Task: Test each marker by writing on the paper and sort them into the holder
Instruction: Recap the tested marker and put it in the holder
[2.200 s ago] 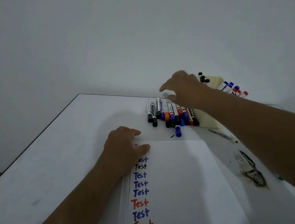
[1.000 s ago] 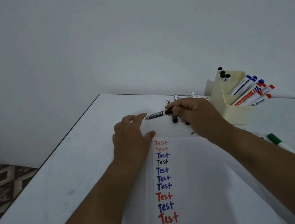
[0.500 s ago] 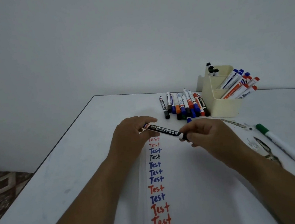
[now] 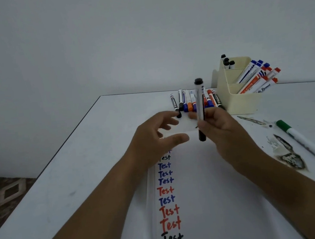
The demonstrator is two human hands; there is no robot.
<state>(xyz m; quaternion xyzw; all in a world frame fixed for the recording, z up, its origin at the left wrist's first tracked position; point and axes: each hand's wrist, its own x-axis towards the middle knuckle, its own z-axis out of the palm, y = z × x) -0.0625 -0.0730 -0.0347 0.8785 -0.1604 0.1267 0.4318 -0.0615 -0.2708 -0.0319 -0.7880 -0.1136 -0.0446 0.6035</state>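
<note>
My right hand [image 4: 220, 127] grips a black marker [image 4: 199, 102] upright over the far end of the paper, its black cap end pointing down below my fingers. My left hand [image 4: 155, 137] hovers just left of it with fingers spread and holds nothing. The white paper [image 4: 211, 192] carries a column of "Test" words in red, blue and black. A row of several loose markers [image 4: 192, 101] lies beyond my hands. The cream holder [image 4: 243, 100] stands at the far right with black, blue and red markers in its compartments.
A green marker [image 4: 302, 140] lies on the white table [image 4: 61, 180] to the right of the paper, beside dark scorched stains [image 4: 288, 155]. The table's left edge drops to a patterned floor [image 4: 1, 194]. A plain wall rises behind.
My right hand has swung the black marker from lying across both hands to standing upright. My left hand has let go of its end and opened.
</note>
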